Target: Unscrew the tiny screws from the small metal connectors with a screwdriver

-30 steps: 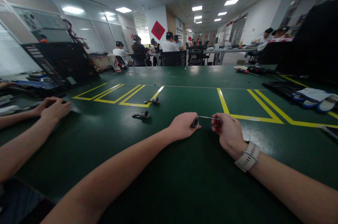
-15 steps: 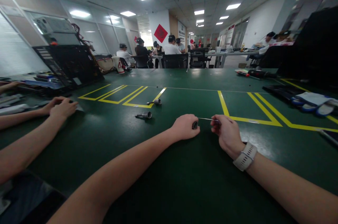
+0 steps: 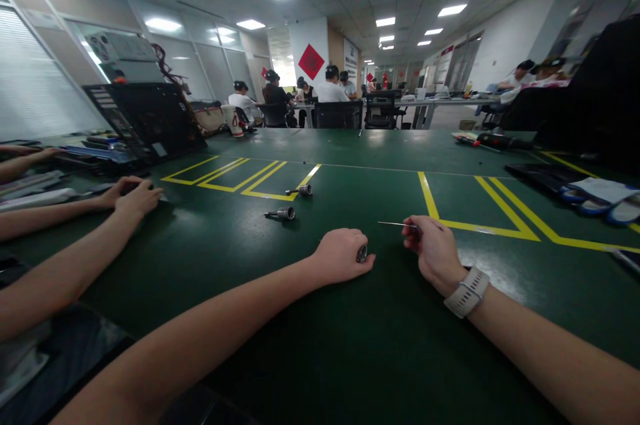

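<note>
My left hand (image 3: 343,255) is closed round a metal socket (image 3: 362,253), whose round open end faces right; the rest of it is hidden in the fingers. My right hand (image 3: 431,245) grips a screwdriver by its dark handle, and the thin shaft (image 3: 393,223) points left. A gap separates the shaft's tip from my left hand. Two more metal socket pieces with thin shanks lie on the green table (image 3: 240,245): the nearer socket (image 3: 281,213) and the farther socket (image 3: 302,190), which lies by a yellow tape line.
At the left, a co-worker's hands (image 3: 137,197) rest over the table. Yellow tape (image 3: 495,230) marks boxes on it. White and blue gloves (image 3: 600,195), a black tray (image 3: 535,178) and a power tool (image 3: 503,141) lie at the right. A paper cup (image 3: 234,121) stands at the far left edge.
My left hand has moved left and slightly toward me with the socket, away from the screwdriver's tip. The shaft now shows free at its end. The view has shifted a little.
</note>
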The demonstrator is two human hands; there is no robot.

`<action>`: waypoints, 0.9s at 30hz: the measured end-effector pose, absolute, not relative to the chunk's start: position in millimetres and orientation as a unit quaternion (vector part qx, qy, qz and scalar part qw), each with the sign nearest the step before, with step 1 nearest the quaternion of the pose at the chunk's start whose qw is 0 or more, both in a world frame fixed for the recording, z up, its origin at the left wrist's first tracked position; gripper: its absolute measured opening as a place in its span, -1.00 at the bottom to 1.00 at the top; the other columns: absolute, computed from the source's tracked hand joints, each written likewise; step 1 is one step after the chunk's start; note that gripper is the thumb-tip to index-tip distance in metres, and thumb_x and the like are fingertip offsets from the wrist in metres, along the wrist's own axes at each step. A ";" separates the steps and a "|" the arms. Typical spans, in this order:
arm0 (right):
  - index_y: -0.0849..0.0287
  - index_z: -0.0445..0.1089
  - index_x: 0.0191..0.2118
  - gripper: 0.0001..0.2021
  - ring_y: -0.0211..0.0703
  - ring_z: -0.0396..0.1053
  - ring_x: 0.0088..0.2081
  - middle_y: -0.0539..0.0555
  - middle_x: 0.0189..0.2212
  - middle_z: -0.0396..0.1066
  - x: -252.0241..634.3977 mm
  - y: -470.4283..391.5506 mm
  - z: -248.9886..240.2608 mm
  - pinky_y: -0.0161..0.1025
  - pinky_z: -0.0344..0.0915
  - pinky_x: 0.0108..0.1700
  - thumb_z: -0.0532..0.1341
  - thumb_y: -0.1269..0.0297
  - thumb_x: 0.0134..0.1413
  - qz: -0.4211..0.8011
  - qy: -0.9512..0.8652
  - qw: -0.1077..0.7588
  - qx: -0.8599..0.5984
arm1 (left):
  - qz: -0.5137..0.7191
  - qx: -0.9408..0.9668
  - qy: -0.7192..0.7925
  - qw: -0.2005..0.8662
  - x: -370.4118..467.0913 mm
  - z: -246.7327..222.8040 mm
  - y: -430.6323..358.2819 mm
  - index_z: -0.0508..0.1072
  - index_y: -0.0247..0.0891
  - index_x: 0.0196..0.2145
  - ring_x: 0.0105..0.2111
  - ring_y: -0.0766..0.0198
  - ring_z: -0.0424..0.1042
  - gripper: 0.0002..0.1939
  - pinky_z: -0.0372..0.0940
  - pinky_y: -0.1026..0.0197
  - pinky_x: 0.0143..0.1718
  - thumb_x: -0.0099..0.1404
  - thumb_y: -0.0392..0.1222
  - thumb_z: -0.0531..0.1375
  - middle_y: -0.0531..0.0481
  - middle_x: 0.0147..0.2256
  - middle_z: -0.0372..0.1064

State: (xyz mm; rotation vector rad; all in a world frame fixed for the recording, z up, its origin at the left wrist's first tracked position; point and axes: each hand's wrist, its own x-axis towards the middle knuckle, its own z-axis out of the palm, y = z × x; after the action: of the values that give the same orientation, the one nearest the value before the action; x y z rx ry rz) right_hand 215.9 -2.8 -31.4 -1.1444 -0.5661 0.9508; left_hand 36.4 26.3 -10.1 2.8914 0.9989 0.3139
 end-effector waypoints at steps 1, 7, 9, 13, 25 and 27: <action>0.22 0.36 -0.55 -0.87 -0.33 0.24 -0.64 -0.06 -0.69 0.31 216.4 -2.7 -32.1 -0.38 0.15 -0.64 0.25 0.27 -0.25 0.427 -0.258 0.697 -0.515 | 0.101 0.940 0.323 0.036 33.3 -9.3 20.0 0.38 -0.30 -0.44 -0.47 0.32 0.29 -0.74 0.14 0.30 -0.49 0.21 -0.05 0.08 0.02 -0.45 0.33; 0.23 0.36 -0.55 -0.88 -0.34 0.21 -0.63 -0.05 -0.69 0.29 215.9 -2.2 -33.6 -0.37 0.12 -0.63 0.24 0.28 -0.21 0.429 -0.290 0.681 -0.519 | 0.081 0.943 0.318 0.057 21.2 -4.7 -26.6 0.38 -0.30 -0.42 -0.49 0.34 0.28 -0.80 0.16 0.31 -0.50 0.20 -0.12 0.08 0.03 -0.45 0.33; 0.23 0.36 -0.56 -0.87 -0.34 0.20 -0.63 -0.06 -0.69 0.29 215.2 -3.9 -31.4 -0.36 0.11 -0.62 0.25 0.27 -0.20 0.433 -0.304 0.671 -0.519 | 0.067 0.952 0.292 0.066 18.8 -4.9 -41.9 0.38 -0.29 -0.40 -0.50 0.34 0.28 -0.79 0.15 0.31 -0.52 0.22 -0.12 0.05 0.03 -0.45 0.33; 0.23 0.37 -0.55 -0.85 -0.33 0.23 -0.58 -0.04 -0.63 0.32 214.3 -18.3 -21.5 -0.34 0.14 -0.56 0.30 0.26 -0.24 0.444 -0.331 0.649 -0.521 | 0.074 0.965 0.247 0.049 17.4 -7.7 -60.1 0.35 -0.29 -0.41 -0.50 0.34 0.27 -0.80 0.13 0.30 -0.52 0.23 -0.12 0.05 0.03 -0.46 0.31; 0.16 0.33 -0.62 -0.73 -0.31 0.16 -0.57 -0.11 -0.73 0.17 196.2 -82.7 5.3 -0.21 0.26 -0.23 0.33 0.11 -0.18 0.552 -0.278 0.604 -0.502 | 0.141 0.867 0.309 0.364 -3.7 21.1 -26.1 0.28 -0.28 -0.32 -0.41 0.35 0.24 -0.85 0.19 0.30 -0.43 0.17 -0.17 0.13 0.05 -0.38 0.23; 0.15 0.29 -0.66 -0.70 -0.31 0.13 -0.60 -0.12 -0.76 0.11 193.5 -85.7 2.6 -0.17 0.26 -0.17 0.31 0.10 -0.15 0.551 -0.291 0.587 -0.517 | 0.151 0.856 0.309 0.385 -7.5 20.4 -18.3 0.28 -0.29 -0.27 -0.38 0.34 0.25 -0.83 0.20 0.29 -0.39 0.20 -0.16 0.11 0.03 -0.35 0.23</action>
State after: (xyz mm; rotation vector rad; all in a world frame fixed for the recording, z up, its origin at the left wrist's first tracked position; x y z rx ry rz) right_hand 193.5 -85.7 2.6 -1.2037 -0.6789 1.2832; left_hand -7.5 -18.3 20.4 2.1810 0.7865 0.3855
